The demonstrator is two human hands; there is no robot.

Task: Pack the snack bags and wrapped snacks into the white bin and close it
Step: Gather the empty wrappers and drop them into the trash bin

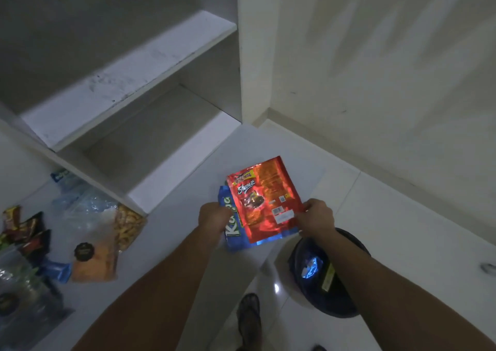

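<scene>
From the head view, both hands hold two flat snack bags above the white tiled floor (389, 216). The left hand (212, 216) curls round the left edge of the blue bag (233, 232), and the right hand (316, 217) pinches the lower right corner of the red bag (265, 200), which lies on top of the blue bag. Below and right of the red bag a dark round bin (346, 305) stands on the floor, something blue and shiny inside it. Far left of the red bag lie a clear bag of nuts (128, 224), an orange pouch (99, 262) and small dark wrapped snacks (32, 232). Above and left of the red bag stands a white shelf unit (128, 82). No white bin is in view
</scene>
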